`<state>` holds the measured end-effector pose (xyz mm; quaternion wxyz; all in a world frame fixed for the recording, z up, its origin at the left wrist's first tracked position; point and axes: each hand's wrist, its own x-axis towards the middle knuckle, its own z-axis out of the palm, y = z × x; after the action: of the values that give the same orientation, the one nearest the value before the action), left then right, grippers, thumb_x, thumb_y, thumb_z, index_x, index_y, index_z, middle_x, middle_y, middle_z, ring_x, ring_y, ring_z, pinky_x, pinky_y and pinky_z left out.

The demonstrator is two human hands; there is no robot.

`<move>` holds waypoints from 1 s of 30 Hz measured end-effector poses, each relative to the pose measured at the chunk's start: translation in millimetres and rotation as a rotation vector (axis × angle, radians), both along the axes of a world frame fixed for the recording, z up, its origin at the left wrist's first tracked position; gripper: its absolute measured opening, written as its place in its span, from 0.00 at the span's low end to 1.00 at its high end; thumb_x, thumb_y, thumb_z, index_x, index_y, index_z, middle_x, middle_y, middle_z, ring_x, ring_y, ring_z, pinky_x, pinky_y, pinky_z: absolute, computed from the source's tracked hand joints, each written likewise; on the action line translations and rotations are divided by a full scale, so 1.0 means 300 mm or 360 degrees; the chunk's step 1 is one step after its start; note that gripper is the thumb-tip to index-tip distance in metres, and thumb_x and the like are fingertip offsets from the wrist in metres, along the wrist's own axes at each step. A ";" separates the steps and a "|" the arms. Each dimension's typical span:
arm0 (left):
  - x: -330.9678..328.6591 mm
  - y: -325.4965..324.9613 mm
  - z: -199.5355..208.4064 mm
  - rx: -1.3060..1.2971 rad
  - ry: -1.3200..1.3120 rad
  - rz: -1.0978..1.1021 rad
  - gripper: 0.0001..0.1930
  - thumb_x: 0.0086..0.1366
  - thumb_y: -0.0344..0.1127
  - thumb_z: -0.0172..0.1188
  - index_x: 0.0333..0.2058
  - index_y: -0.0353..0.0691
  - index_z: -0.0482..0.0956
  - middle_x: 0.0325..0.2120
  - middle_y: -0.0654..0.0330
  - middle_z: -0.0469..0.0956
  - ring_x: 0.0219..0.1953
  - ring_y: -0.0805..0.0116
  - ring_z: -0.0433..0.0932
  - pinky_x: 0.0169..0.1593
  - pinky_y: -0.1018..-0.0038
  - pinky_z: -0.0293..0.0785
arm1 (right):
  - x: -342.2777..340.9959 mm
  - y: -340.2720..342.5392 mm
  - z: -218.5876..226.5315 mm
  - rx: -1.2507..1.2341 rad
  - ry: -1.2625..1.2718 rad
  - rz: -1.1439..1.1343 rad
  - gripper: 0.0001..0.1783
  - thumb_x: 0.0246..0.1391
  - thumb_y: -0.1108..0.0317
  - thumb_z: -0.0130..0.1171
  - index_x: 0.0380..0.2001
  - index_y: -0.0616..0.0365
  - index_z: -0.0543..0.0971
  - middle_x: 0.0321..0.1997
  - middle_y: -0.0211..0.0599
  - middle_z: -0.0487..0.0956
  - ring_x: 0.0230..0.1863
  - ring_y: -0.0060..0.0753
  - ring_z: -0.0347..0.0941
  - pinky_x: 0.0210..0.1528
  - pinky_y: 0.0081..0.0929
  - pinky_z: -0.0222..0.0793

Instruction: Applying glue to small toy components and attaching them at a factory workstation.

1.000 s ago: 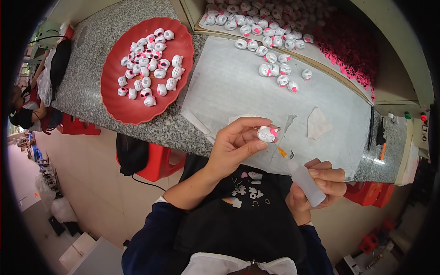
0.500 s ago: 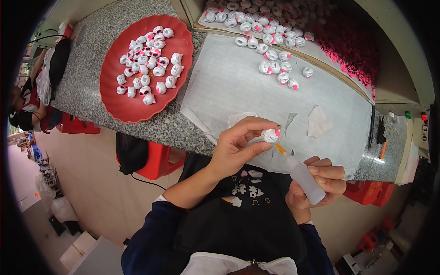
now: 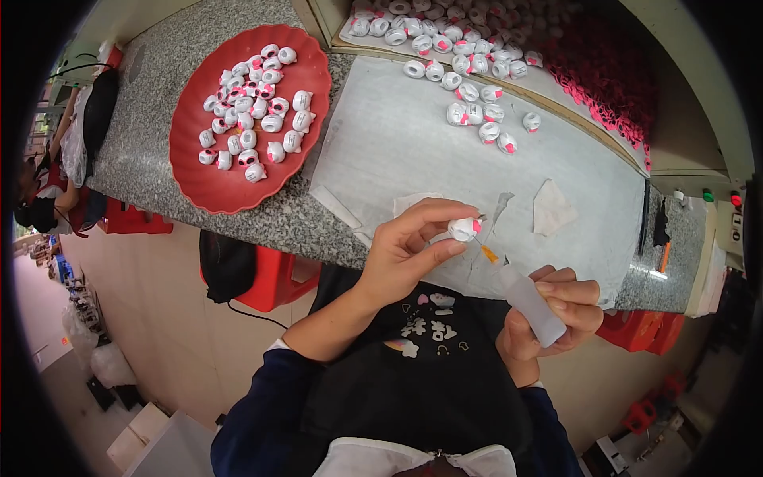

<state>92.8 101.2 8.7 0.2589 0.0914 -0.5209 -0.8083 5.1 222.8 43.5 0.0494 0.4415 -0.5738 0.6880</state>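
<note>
Between the thumb and fingers of my left hand (image 3: 397,258) is a small white cat-head piece (image 3: 461,230) with a pink bow. My right hand (image 3: 568,306) is wrapped round a translucent white squeeze bottle (image 3: 534,310), tilted up toward the left. Its orange needle tip (image 3: 489,254) points at the bow side of the piece. I cannot tell whether the thin needle touches it. Both hands are above the white paper sheet (image 3: 389,135), close to its near edge.
A red scalloped plate (image 3: 187,159) of similar pieces stands at the left on the granite worktop (image 3: 151,111). Several loose white pieces (image 3: 491,133) lie on the far part of the sheet. Behind them, a shelf holds more, beside a heap of pink parts (image 3: 588,87). Red stools (image 3: 274,278) stand below.
My left hand has shifted slightly to the left and up with the white piece. The bottle stays nearly in place, its tip a little farther from the piece's middle.
</note>
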 end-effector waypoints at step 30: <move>0.034 -0.060 -0.005 0.0424 0.0099 0.0237 0.18 0.50 0.21 0.51 0.42 0.33 0.63 0.39 0.52 0.68 0.41 0.67 0.68 0.46 0.72 0.64 | -0.468 -0.244 0.030 0.0801 -0.0234 -0.0086 0.12 0.41 0.74 0.51 0.33 0.63 0.71 0.22 0.26 0.68 0.23 0.16 0.61 0.25 0.12 0.56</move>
<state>103.0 83.1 7.3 0.3199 0.1382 -0.3925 -0.8512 -135.5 149.6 52.4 -0.0855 0.3732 -0.7406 0.5522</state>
